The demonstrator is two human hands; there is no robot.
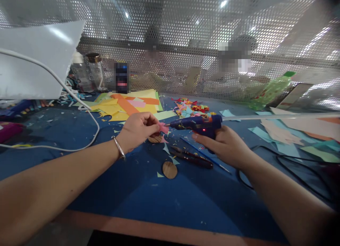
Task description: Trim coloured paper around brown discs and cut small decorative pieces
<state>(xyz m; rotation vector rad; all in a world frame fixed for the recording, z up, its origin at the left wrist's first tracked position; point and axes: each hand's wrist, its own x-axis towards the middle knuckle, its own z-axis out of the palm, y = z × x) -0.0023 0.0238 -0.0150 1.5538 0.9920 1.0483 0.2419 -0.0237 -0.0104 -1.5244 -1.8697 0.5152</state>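
Note:
My left hand (139,128) pinches a small pink paper piece (164,127) between thumb and fingers. In my right hand (230,145) is a dark blue glue gun (196,123) with a small red light lit on its side. The gun's tip points left and meets or nearly meets the pink paper. A clear glue stick (239,117) runs out of its back. Partly under my left hand sits one wooden disc (155,138); another round wooden disc (170,170) lies nearer to me. Dark-handled scissors (195,159) and a thin blue stick (204,154) lie below the gun.
A pile of coloured paper scraps (190,108) lies behind the gun. Yellow and orange sheets (127,104) are at back left, pastel strips (281,131) at right. A white cable (94,125) loops at left, a black cord (289,164) at right. Bottles (96,72) stand by the perforated screen (180,37).

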